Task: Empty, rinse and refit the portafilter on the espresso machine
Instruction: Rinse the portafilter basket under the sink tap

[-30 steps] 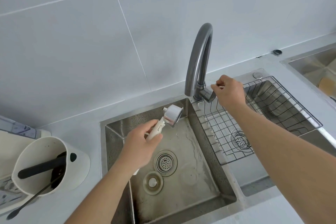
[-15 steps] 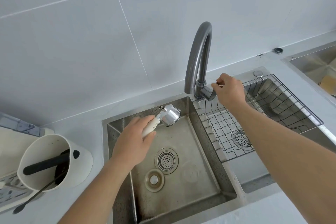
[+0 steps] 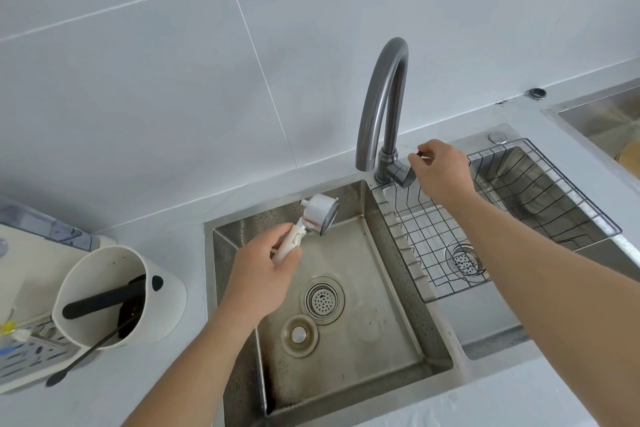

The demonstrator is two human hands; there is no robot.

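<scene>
My left hand (image 3: 261, 276) grips the cream handle of the portafilter (image 3: 320, 215), whose metal head is tilted on its side over the back of the steel sink (image 3: 398, 333), below and left of the spout. My right hand (image 3: 441, 172) is closed on the lever at the base of the grey curved faucet (image 3: 381, 104). No water shows under the spout. The espresso machine (image 3: 20, 253) is only partly in view at the left edge.
A white knock box (image 3: 117, 295) with a black bar stands on the counter left of the sink, a thin black brush leaning at it. A wire rack (image 3: 485, 225) spans the right basin. A drain strainer (image 3: 322, 300) and a loose plug (image 3: 299, 334) lie in the sink.
My left hand has turned the portafilter so its head tips sideways and has carried it a little toward the sink's back wall. My right hand stays on the faucet lever.
</scene>
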